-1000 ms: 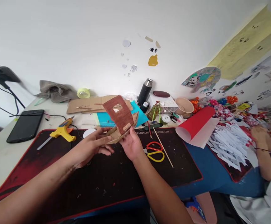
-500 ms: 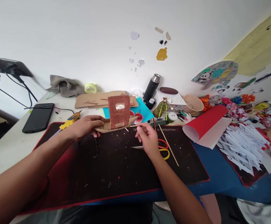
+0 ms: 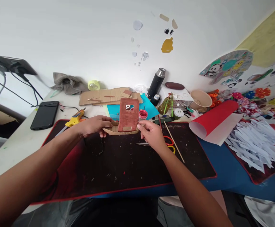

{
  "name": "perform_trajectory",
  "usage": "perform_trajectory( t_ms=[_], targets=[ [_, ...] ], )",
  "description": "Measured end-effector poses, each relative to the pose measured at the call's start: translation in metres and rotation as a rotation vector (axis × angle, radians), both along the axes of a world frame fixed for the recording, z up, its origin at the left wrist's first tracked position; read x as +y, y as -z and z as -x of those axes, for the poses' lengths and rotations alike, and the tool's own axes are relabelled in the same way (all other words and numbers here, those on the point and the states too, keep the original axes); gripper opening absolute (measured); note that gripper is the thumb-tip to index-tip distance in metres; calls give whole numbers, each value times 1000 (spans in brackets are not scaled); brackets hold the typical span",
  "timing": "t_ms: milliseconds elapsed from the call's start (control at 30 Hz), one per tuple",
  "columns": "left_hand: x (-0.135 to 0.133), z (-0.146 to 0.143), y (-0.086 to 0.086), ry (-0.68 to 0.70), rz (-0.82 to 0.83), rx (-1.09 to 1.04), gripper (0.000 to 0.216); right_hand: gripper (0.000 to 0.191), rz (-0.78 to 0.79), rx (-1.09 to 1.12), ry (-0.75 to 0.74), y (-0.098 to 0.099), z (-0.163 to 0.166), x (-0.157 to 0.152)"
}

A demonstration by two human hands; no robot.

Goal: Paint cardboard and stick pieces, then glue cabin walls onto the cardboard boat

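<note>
A small cardboard boat (image 3: 120,132) with a curved hull is held up over the black desk mat (image 3: 118,176). Standing upright on it is a red-brown painted cardboard panel (image 3: 128,116) with a cut-out window. My left hand (image 3: 96,125) is closed around the hull's left end. At the right end, the thumb and fingers of my right hand (image 3: 152,135) pinch the hull beside the panel's lower corner. Scissors (image 3: 170,145) with red and yellow handles lie partly behind my right hand. A yellow glue gun (image 3: 74,119) rests beyond my left forearm.
A phone (image 3: 44,115) lies on the left. Behind the boat are cardboard strips (image 3: 99,96), blue paper (image 3: 149,105), a red paint pot (image 3: 143,114) and a black flask (image 3: 156,82). Rolled red paper (image 3: 218,118), a wooden stick (image 3: 175,143) and white paper strips (image 3: 258,142) lie rightward.
My right fingers have closed on the boat's right end. The boat has turned slightly, so its panel faces me more squarely and its window shows through. The whole view has shifted a little.
</note>
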State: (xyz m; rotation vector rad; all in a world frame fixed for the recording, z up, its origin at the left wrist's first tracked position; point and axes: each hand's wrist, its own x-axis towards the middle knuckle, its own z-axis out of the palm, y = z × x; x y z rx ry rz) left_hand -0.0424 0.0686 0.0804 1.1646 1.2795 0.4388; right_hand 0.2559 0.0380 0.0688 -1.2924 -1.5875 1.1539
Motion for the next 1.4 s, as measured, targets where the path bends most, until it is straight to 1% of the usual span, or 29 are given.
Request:
perform_trajectory(
  t_ms=[100,167,333,600,833,1000,1133,1233,1400],
  targets=[
    [3,0,5,3,10,-13,49,35,5,-10,-22,-2,-2,-1],
    [3,0,7,6,14,-19,49,33,-13,-28,-25,-2,-3,-2],
    [3,-3,6,-29,54,-57,41,30,-59,-68,-25,0,-2,-3],
    [4,-5,14,-107,156,-150,29,31,-20,-33,-39,1,3,-2],
    [5,-4,20,-119,204,-189,16,35,-8,10,-29,5,6,1],
    [5,-5,19,-116,221,-191,13,37,9,23,-27,4,8,4],
    [5,-6,17,-115,225,-199,12,35,12,34,-22,3,9,5],
    [6,-7,18,-116,223,-199,13,34,25,50,-15,5,11,5],
    [6,-6,21,-118,211,-187,14,40,40,62,4,12,12,5]
  ],
)
